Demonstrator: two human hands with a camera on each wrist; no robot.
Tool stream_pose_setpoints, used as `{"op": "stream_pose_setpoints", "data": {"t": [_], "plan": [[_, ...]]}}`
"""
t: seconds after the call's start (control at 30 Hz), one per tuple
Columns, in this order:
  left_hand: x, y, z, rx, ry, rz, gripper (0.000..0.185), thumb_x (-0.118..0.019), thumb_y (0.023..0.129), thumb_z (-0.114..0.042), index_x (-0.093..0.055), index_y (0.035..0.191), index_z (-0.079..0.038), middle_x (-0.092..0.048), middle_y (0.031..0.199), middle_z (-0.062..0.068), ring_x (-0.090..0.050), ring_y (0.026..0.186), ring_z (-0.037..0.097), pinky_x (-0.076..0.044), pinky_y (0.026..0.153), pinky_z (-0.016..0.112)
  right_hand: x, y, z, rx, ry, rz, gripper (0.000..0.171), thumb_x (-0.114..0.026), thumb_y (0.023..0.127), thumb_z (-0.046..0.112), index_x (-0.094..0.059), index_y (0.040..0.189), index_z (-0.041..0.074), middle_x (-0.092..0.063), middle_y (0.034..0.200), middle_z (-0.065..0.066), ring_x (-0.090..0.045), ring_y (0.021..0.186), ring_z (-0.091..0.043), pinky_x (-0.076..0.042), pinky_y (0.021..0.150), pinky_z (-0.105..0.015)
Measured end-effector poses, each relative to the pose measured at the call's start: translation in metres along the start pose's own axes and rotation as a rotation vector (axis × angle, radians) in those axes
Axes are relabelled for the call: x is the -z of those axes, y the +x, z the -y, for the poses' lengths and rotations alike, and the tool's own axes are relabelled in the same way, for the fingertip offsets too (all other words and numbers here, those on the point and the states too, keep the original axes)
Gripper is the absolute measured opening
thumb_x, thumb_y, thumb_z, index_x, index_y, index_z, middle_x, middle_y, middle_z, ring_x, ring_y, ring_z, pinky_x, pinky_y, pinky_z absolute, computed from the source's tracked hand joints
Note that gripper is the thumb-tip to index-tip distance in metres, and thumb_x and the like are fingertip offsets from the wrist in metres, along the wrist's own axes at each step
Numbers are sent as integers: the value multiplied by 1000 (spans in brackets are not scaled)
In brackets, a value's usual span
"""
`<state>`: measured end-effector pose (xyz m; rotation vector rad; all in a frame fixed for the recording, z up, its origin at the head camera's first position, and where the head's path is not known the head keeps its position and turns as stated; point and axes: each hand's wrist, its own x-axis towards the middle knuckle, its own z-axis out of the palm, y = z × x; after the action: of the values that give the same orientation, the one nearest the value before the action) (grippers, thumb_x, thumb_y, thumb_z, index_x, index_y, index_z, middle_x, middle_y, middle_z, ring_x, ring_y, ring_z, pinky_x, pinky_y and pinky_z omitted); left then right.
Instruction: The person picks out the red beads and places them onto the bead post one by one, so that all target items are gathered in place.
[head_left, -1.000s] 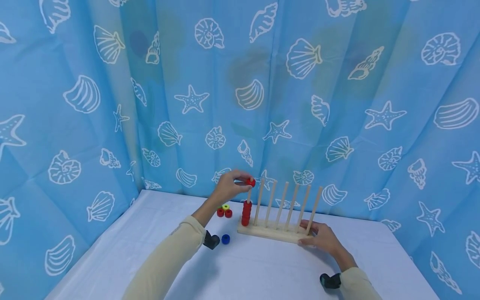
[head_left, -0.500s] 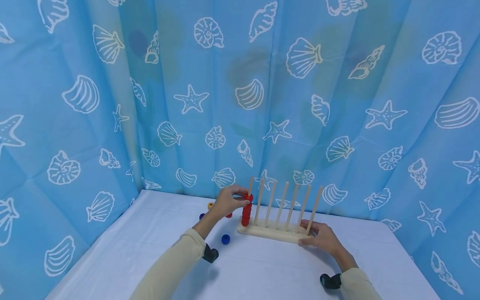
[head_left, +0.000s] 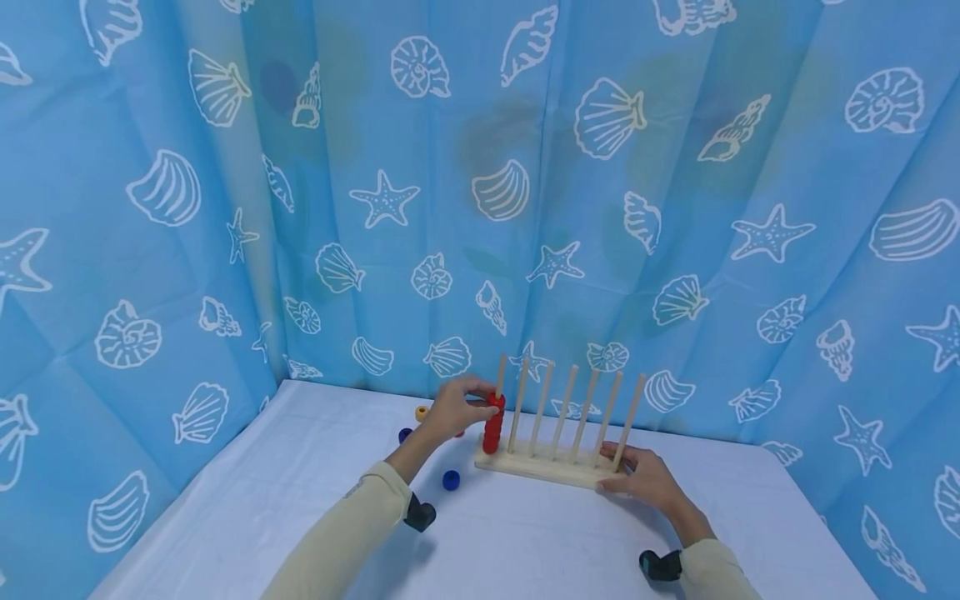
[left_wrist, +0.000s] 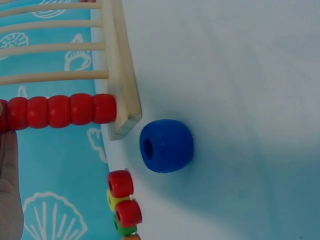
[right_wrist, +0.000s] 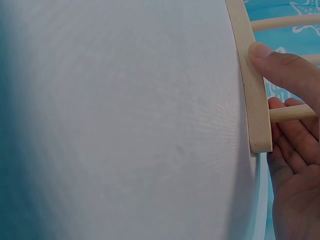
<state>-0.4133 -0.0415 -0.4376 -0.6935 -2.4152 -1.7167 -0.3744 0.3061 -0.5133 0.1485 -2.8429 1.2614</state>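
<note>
While the person's left hand (head_left: pixel 453 407) is at the end peg (head_left: pixel 502 373), the left fingers are drawn narrow around the top red bead (head_left: pixel 497 401), thumb on the near side. The peg's tip pokes out above that bead, so it is already threaded, and in the left wrist view five more red beads (left_wrist: pixel 59 111) lie in an unbroken line between it and the base. I take the light pinch from the side as a way of guiding the bead along the wood without covering the tip; the hand's lower edge is partly cut off from the wrist camera.

At the opposite end, the right hand (head_left: pixel 639 475) clasps the wooden rack (head_left: pixel 547 472). From the right wrist I can see the thumb against the front of the base and the other fingers tucked behind, with the last peg passing between them. My guess is that this hold steadies the frame, since those tall pegs could make it tip or slide when the far end is pushed. The other six pegs stand bare.

On the white bench (head_left: pixel 525 550), a blue bead (left_wrist: pixel 167 146) sits just in front of the rack's left end, near the left hand. Beyond it, two loose red beads (left_wrist: pixel 128 213) lie by a yellow bead (left_wrist: pixel 113 201) and a green bead (left_wrist: pixel 123 229), apparently gathered on the left for easy reach, though the left hand mostly hides them from the head camera.
</note>
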Motion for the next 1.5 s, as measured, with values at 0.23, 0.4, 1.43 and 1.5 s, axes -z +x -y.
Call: {"op": "stream_pose_setpoints", "data": {"t": [0.23, 0.4, 1.43, 1.5], "plan": [[-3, -1, 2, 15, 56, -24, 27, -69, 74, -15, -63, 100, -19, -57, 94, -5, -57, 88, 10, -50, 71, 23, 1, -1, 1, 4, 14, -1, 70, -80, 51, 40, -57, 114, 19, -56, 116, -1, -38, 118, -31, -26, 94, -55], [-3, 0, 0, 22, 76, -22, 28, -69, 74, -16, -62, 101, -18, -56, 94, -7, -56, 89, 9, -49, 71, 21, 2, -1, 1, 12, 18, 3, 70, -80, 52, 39, -57, 115, 17, -56, 117, -2, -38, 118, -31, -26, 94, -55], [39, -22, 67, 189, 505, 30, 34, -69, 72, -9, -62, 105, -13, -57, 100, 1, -52, 95, 20, -47, 79, 32, 0, -1, 2, -30, 33, 9, 72, -80, 51, 38, -56, 116, 17, -57, 114, -1, -37, 119, -31, -26, 95, -54], [39, -22, 67, 194, 514, 20, 35, -70, 71, -7, -62, 104, -14, -57, 101, 1, -52, 95, 19, -46, 80, 33, 0, -1, 4, -25, 35, 7, 72, -80, 51, 37, -56, 116, 17, -57, 114, -1, -37, 119, -31, -26, 95, -54]]}}
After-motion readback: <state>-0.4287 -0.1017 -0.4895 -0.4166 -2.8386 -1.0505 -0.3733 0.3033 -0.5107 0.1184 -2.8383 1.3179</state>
